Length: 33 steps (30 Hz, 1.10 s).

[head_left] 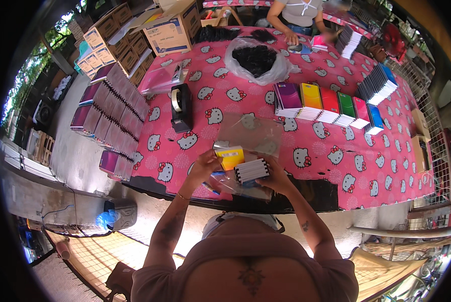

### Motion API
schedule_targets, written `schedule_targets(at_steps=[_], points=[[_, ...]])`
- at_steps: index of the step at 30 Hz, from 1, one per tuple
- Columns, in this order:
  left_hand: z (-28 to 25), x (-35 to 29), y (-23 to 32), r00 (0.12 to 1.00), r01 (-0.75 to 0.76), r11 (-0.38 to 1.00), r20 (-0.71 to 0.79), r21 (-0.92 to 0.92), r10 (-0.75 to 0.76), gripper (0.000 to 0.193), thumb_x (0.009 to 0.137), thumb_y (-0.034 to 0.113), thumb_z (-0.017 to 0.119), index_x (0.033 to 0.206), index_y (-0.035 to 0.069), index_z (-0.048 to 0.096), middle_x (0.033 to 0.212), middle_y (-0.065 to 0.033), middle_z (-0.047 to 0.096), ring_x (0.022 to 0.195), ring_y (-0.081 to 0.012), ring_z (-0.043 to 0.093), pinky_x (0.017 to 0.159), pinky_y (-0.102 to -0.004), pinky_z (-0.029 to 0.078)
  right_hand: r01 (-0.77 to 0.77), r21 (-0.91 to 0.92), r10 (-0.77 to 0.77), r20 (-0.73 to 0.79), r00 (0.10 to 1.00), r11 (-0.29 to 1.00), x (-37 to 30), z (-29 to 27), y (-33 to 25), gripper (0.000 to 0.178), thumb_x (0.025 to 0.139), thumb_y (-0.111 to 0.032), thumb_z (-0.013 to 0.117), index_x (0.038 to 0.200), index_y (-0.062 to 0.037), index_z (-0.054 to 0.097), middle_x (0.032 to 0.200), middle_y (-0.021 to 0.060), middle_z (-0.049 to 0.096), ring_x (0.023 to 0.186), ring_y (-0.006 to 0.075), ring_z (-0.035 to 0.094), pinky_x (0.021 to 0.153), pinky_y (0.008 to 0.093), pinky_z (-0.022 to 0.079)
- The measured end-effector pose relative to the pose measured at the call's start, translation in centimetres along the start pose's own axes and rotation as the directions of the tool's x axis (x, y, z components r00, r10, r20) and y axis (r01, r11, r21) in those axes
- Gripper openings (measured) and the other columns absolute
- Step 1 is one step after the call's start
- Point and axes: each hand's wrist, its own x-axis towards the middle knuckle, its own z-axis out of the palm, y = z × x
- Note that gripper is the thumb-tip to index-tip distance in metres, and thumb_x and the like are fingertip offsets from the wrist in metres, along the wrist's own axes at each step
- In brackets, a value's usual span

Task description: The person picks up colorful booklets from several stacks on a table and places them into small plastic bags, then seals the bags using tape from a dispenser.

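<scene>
In the head view, the left hand (205, 165) pinched the left edge of a small yellow notebook (230, 158) between thumb and fingers. The right hand (275, 176) curled around the right end of a bundle of spiral-bound notebooks (252, 171), its white page edges facing up; some of its fingertips were hidden. The yellow notebook and the bundle were just beside each other, above the table's near edge, over a clear plastic sheet or bag (248, 133); I could not tell which.

A black tape dispenser (181, 111) stood to the left on the pink cat-print tablecloth (225, 108). Farther left rose tall stacks of purple spiral notebooks (109, 108). To the right, 6 notebook piles ran in a row: purple (287, 95), yellow (311, 96), red (329, 100), green (345, 105), pink (360, 109) and blue (374, 117). Beyond the hands, an opened plastic bag (281, 65) held black material (254, 59). Across the table, a co-worker's hand (291, 38) was near a pink notebook (319, 42). Cardboard boxes (172, 35) stood at the far left.
</scene>
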Motion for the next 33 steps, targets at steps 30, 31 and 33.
schedule_targets(at_steps=[30, 31, 33], points=[[-3.2, 9.6, 3.8, 0.914, 0.031, 0.807, -0.344, 0.589, 0.216, 0.026, 0.093, 0.022, 0.067, 0.104, -0.001, 0.066, 0.089, -0.0195, 0.07, 0.083, -0.0315, 0.068, 0.075, -0.0414, 0.052, 0.049, -0.055, -0.055, -0.126, 0.991, 0.997, -0.9, 2.4, -1.3, 0.084, 0.076, 0.001, 0.078, 0.149, -0.0073, 0.038, 0.135, 0.0133, 0.052, 0.128, 0.0239, 0.053, 0.11, 0.0368, 0.043], [-3.7, 10.1, 3.1, 0.873, 0.129, 0.752, -0.433, 0.647, 0.223, 0.027, 0.093, 0.023, 0.067, 0.104, -0.001, 0.065, 0.092, -0.0197, 0.07, 0.085, -0.0335, 0.068, 0.076, -0.0427, 0.053, 0.054, -0.047, -0.06, -0.125, 0.99, 0.997, -0.9, 2.4, -1.1, 0.084, 0.076, 0.001, 0.078, 0.149, -0.0075, 0.038, 0.134, 0.0131, 0.053, 0.128, 0.0237, 0.054, 0.109, 0.0367, 0.043], [-2.2, 9.5, 1.4, 0.886, -0.081, 0.547, -0.192, 0.833, 0.423, 0.034, 0.09, 0.026, 0.069, 0.111, 0.0, 0.062, 0.101, -0.022, 0.069, 0.095, -0.0384, 0.066, 0.081, -0.0449, 0.053, 0.027, -0.048, -0.033, -0.115, 0.993, 0.998, -1.0, 2.0, -0.9, 0.084, 0.076, 0.001, 0.079, 0.149, -0.0078, 0.038, 0.134, 0.0132, 0.054, 0.127, 0.0235, 0.054, 0.109, 0.0368, 0.044]])
